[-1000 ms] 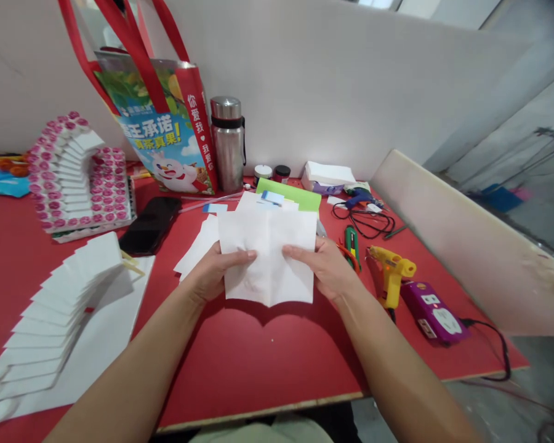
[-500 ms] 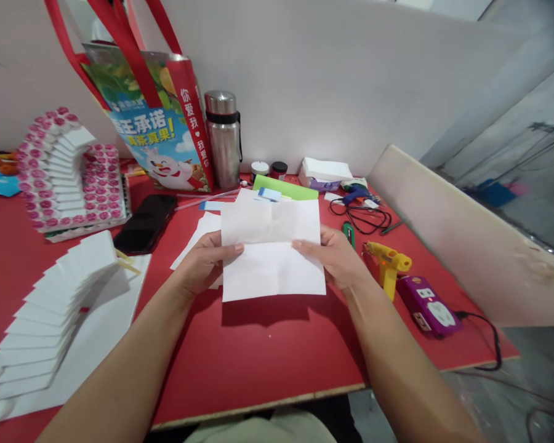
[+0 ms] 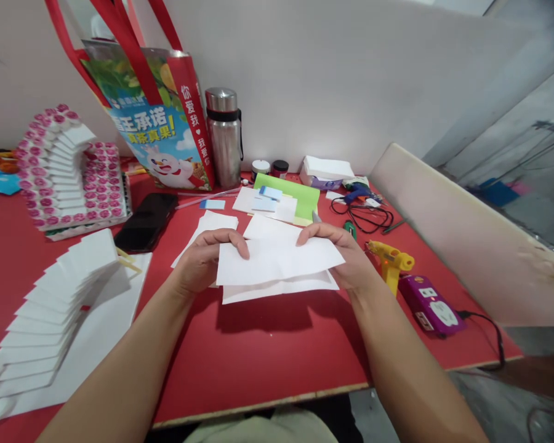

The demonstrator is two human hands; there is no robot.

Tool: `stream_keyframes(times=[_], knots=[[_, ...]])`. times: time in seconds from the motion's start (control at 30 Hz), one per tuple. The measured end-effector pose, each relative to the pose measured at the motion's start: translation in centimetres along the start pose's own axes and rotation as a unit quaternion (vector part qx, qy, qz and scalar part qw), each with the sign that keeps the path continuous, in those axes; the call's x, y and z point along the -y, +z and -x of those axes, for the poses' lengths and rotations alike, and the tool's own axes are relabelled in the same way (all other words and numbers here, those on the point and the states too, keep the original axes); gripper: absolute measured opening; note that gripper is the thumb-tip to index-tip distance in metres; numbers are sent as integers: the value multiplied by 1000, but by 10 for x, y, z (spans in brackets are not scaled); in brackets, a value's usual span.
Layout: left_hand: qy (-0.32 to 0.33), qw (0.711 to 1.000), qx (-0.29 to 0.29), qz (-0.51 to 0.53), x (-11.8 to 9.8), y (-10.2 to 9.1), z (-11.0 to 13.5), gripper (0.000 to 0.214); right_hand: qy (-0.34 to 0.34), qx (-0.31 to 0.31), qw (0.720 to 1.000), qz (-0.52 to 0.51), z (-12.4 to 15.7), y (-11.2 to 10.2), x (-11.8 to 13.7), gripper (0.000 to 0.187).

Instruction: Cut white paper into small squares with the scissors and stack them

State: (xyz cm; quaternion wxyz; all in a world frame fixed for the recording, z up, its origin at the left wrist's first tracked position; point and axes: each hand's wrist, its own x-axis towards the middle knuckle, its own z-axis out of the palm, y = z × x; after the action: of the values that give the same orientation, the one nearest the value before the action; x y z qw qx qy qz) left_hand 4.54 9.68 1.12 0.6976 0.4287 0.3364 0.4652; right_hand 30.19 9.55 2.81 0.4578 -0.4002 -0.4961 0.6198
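Observation:
A creased sheet of white paper (image 3: 277,261) is held above the red table (image 3: 268,363), folded over so its two halves lie slightly apart at the near edge. My left hand (image 3: 207,258) grips its left end, thumb on top. At the right end my right hand (image 3: 335,249) pinches it the same way, near the fold. The fingers beneath the paper are hidden. Behind my left hand lie more white sheets (image 3: 212,224). Another white sheet (image 3: 270,227) shows just beyond the fold, and farther back are small blue-and-white cards (image 3: 264,203) on paper.
To the left stand a fanned white stepped model (image 3: 60,295) and a pink-flowered one (image 3: 46,178), with a black phone (image 3: 148,221) between. A bag (image 3: 161,135) and steel flask (image 3: 224,138) are behind. On the right lie a yellow glue gun (image 3: 390,261) and a purple power box (image 3: 429,304).
The sheet's far half has been folded down toward me over the near half. Both hands keep their hold, and the cards and sheets behind the paper now show.

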Motion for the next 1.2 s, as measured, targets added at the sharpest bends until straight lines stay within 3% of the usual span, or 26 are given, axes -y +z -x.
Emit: stream_keyframes(times=[0.3, 0.4, 0.47, 0.53, 0.7, 0.83, 0.9, 1.0, 1.1, 1.2], knots=[[29, 998, 51, -27, 5, -10, -3, 11, 6, 48, 999, -14, -4, -7, -3, 14], [37, 994, 95, -34, 3, -14, -5, 24, 9, 58, 998, -12, -3, -9, -2, 16], [47, 992, 108, -50, 3, -16, -5, 40, 15, 81, 997, -10, -3, -10, -2, 28], [53, 990, 83, -100, 4, -18, -5, 46, 11, 80, 996, 22, -5, -10, -5, 38], [44, 982, 1, -185, 8, -17, -7, 24, -17, 7, 984, 179, -9, -6, -11, 28], [34, 995, -35, -86, 11, -12, -11, 63, 8, -33, 995, 92, -10, -6, -13, 57], [12, 996, -79, -37, 15, -10, -13, 59, 40, -38, 998, 31, -11, -7, -15, 60], [-3, 990, -144, 6, 21, -4, -15, 50, 73, -24, 997, -29, -13, -7, -18, 47], [25, 993, -118, 7, 26, 4, -14, 41, 64, -11, 996, -58, -14, -3, -22, 42], [73, 989, -105, -69, 26, 11, -11, 32, 28, -10, 999, -35, -14, 2, -25, 45]])
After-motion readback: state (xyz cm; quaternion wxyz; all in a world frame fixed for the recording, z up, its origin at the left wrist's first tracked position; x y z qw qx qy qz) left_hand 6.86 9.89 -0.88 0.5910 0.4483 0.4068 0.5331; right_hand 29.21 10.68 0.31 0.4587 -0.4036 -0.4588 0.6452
